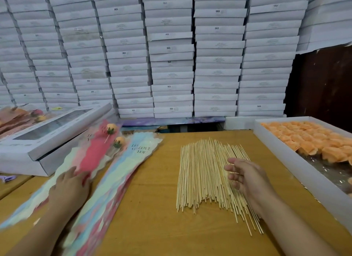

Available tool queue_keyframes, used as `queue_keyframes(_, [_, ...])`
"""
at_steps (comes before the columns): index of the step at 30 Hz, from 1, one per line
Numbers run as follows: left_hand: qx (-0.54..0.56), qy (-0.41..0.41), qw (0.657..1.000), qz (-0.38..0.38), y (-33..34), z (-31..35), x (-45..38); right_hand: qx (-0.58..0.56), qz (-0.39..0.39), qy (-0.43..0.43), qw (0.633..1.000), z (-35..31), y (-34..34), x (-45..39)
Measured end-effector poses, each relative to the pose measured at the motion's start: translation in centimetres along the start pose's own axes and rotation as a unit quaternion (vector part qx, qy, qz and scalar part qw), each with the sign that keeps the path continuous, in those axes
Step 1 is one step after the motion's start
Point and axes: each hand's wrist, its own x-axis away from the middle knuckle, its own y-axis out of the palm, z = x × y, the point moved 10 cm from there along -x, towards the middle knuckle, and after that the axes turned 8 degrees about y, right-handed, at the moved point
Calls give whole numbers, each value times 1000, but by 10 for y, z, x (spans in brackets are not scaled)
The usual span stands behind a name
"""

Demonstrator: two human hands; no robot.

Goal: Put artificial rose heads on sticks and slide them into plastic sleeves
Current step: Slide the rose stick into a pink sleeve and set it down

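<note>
A wide pile of thin wooden sticks [203, 171] lies on the wooden table [156, 189]. My right hand [245, 177] hovers over the pile's right side with fingers loosely spread, holding nothing. Left of the sticks lies a stack of pastel plastic sleeves [118, 171] printed "LOVE YOU". Further left, a pink sleeve [95, 151] holds an orange rose on a stick [111, 128]; a second sleeved rose [120, 140] lies beside it. My left hand [69, 185] rests flat on the lower end of the pink sleeve. Orange rose heads [312, 139] fill a white tray [297, 160] at the right.
A white windowed box [47, 133] sits at the left, with more sleeved roses [22, 114] behind it. Stacks of white boxes [171, 51] wall the back. A dark wooden panel [323, 80] stands at the far right.
</note>
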Motion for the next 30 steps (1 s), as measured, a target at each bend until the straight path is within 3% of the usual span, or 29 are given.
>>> queue_keyframes(7, [42, -18, 999, 22, -21, 14, -6, 6, 2, -2, 1000, -3, 1, 3])
queue_keyframes(13, [159, 77, 983, 57, -49, 110, -6, 15, 6, 1, 1000, -2, 2, 5])
queue_keyframes(20, [267, 171, 948, -37, -14, 245, 39, 16, 10, 5, 1000, -1, -1, 3])
queue_keyframes(23, [299, 244, 916, -108, 9, 297, 65, 15, 15, 5, 1000, -1, -2, 2])
queue_keyframes(27, [256, 318, 898, -162, 32, 321, 86, 24, 23, 1, 999, -1, -2, 2])
queue_keyframes(30, [226, 327, 899, -184, 41, 321, 91, 83, 33, -21, 996, -3, 0, 5])
